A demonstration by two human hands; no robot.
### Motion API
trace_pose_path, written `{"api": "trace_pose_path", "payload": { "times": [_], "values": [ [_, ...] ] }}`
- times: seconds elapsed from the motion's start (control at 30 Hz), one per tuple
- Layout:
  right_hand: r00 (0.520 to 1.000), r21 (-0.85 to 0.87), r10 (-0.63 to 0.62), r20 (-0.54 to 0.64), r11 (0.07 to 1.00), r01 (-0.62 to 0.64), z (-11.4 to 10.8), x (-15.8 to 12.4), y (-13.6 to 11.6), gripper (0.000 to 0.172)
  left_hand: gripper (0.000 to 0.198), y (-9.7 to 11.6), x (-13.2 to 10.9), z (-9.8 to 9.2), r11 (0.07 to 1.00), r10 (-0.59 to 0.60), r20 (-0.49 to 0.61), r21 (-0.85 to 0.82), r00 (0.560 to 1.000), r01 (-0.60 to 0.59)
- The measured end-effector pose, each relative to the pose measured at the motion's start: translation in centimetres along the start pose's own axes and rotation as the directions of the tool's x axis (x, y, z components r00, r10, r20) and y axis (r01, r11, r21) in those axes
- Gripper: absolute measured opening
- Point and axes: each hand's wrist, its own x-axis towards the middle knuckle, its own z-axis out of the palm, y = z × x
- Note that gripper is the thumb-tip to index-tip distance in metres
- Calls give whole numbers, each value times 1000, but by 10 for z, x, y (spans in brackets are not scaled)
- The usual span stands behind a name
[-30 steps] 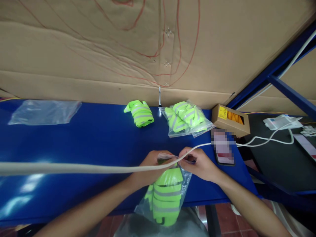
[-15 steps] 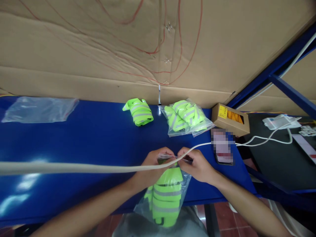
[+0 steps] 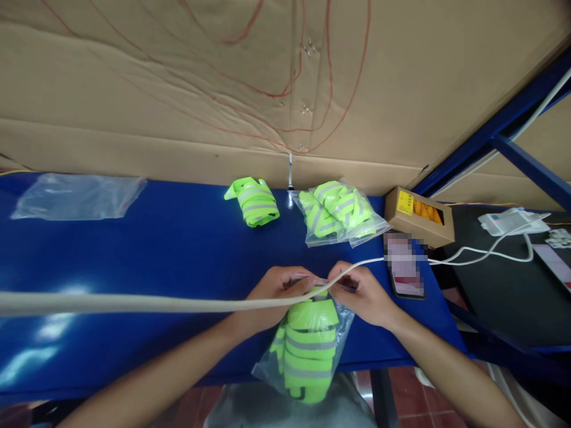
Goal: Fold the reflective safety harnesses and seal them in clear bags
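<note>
Both my hands pinch the top edge of a clear plastic bag at the front edge of the blue table. Inside the bag is a folded neon-green reflective band, and the bag hangs partly over the table's edge. My left hand grips the bag's mouth on the left, my right hand on the right, fingertips close together. A white cable crosses in front of both hands.
A loose green band and a filled bag of bands lie at the table's back. An empty clear bag lies far left. A cardboard box and a phone are at the right. Cardboard lines the back.
The bag with the band has shifted slightly right and up on the table edge. My fingertips have slid along the bag's mouth, staying pinched.
</note>
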Motion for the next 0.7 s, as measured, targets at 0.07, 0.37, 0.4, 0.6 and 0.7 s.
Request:
{"api": "trace_pose_path", "payload": {
  "times": [0.07, 0.37, 0.4, 0.6, 0.7],
  "values": [
    [1000, -20, -14, 6, 1000, 14, 1, 0, 0, 13, 40, 0, -1, 0, 1000, 16, -42, 8, 999, -16],
    [1000, -47, 9, -12, 999, -10, -1, 1, 1, 26, 50, 0, 1, -5, 997, -35, 27, -69, 999, 37],
    [1000, -46, 4, -14, 999, -4, -2, 1, 1, 26, 50, 1, 1, -7, 998, -24, 39, -57, 999, 27],
    [999, -38, 34, 22, 999, -33, -2, 2, 5, 25, 42, 6, 0, -12, 997, 67, 36, 34, 997, -68],
    [999, 14, 38, 24, 999, -39, 1, 3, 5, 30, 46, 0, 2, -11, 999, 30, 53, 34, 998, -31]
  ]
}}
